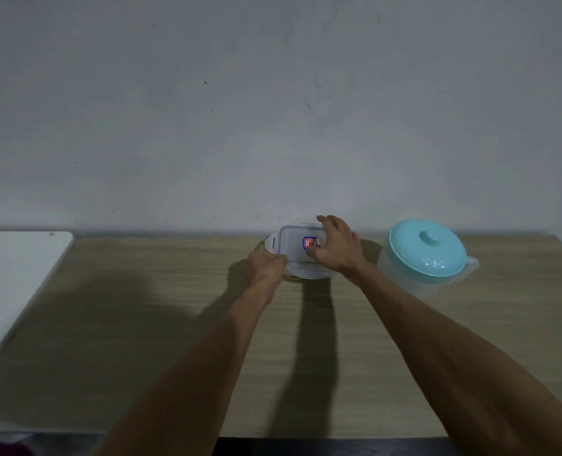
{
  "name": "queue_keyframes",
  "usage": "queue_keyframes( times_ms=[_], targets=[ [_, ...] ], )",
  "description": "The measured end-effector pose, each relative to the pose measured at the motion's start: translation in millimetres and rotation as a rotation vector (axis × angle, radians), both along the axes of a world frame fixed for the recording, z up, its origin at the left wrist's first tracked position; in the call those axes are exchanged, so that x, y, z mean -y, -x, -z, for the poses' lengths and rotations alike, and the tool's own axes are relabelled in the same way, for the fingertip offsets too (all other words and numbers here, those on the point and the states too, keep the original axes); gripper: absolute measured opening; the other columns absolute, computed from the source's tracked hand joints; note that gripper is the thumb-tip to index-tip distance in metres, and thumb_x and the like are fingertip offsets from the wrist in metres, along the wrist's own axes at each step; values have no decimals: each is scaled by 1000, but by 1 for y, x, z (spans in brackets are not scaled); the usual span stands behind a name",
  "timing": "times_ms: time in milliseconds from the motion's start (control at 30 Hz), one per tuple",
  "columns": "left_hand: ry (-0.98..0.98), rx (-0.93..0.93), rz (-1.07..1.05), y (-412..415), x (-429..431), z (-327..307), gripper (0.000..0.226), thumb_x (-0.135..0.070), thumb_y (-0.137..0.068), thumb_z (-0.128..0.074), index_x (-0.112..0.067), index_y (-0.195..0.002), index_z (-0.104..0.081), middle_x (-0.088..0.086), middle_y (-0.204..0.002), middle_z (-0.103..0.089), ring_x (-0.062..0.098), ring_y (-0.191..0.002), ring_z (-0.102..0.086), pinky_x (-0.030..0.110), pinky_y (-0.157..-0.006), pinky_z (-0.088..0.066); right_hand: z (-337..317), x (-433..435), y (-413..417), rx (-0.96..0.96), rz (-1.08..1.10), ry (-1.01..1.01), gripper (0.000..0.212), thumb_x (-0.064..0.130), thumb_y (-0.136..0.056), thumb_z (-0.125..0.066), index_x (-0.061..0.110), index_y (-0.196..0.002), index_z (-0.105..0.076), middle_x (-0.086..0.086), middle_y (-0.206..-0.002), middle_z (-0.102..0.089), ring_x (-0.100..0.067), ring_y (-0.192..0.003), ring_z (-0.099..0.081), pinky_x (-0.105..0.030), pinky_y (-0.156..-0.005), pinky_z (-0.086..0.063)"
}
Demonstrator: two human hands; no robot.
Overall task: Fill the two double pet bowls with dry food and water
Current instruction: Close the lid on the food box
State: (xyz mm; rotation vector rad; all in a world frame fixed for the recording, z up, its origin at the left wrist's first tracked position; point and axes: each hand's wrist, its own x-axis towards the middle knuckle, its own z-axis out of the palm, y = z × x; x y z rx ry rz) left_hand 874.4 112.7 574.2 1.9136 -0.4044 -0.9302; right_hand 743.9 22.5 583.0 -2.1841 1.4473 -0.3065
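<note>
— Wood-grain counter (141, 324), wide and bare across its near half; the far edge meets a grey wall (240, 110), and a white surface (6, 274) butts against the left end.

— Where's the food?

— A clear lidded container (294, 250) sits at the far edge, by the wall, its side clip flaps swung outward and a small red-and-blue label on the lid. What's inside I cannot tell.

— And the hands?

— The left hand (266, 266) pinches the lid's near-left corner, grip closed on it. The right hand (335, 246) lies over the lid's right side, fingers spread and curled onto it.

— Water?

— A translucent pitcher (427, 258) with a teal lid stands to the right, near the container but apart from it.
</note>
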Motion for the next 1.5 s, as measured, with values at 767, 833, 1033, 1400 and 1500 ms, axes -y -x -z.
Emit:
queue_keyframes(
  times_ms=[767,833,1033,1400,1500],
  targets=[
    [-152,201,151,-8,-1,-25,45,-20,-87,-73,-7,-124,-50,12,-114,-59,30,-102,-61,41,-86,-58,4,16,-3,-472,-416,134,122,53,-68,-81,22,-156,-3,-7,-162,-14,-29,-148,-17,-55,-111,-33],
    [-146,187,148,-8,0,-23,44,-18,-88,-72,-7,-124,-50,11,-111,-58,28,-99,-61,40,-84,-58,4,17,-3,-480,-420,143,122,54,-67,-80,21,-156,-3,-7,-160,-19,-29,-146,-21,-53,-109,-35],
    [-153,177,129,-5,-1,-25,47,-20,-88,-72,-7,-127,-49,11,-116,-58,31,-107,-60,41,-88,-57,6,18,-7,-506,-421,156,121,54,-66,-81,21,-154,-5,-6,-152,-29,-30,-140,-29,-55,-106,-37],
    [-118,149,124,-5,-3,-22,48,-19,-89,-71,-7,-130,-49,9,-113,-57,27,-99,-58,38,-85,-57,-1,23,-15,-537,-431,107,125,51,-63,-83,25,-154,-2,-8,-146,-31,-33,-135,-32,-54,-103,-36],
    [-83,135,118,-5,-5,-22,45,-16,-90,-69,-6,-129,-49,8,-111,-55,23,-89,-51,36,-81,-54,3,14,-11,-499,-383,149,129,53,-61,-84,22,-155,-2,-10,-151,-27,-32,-143,-22,-55,-110,-29]
  ],
)
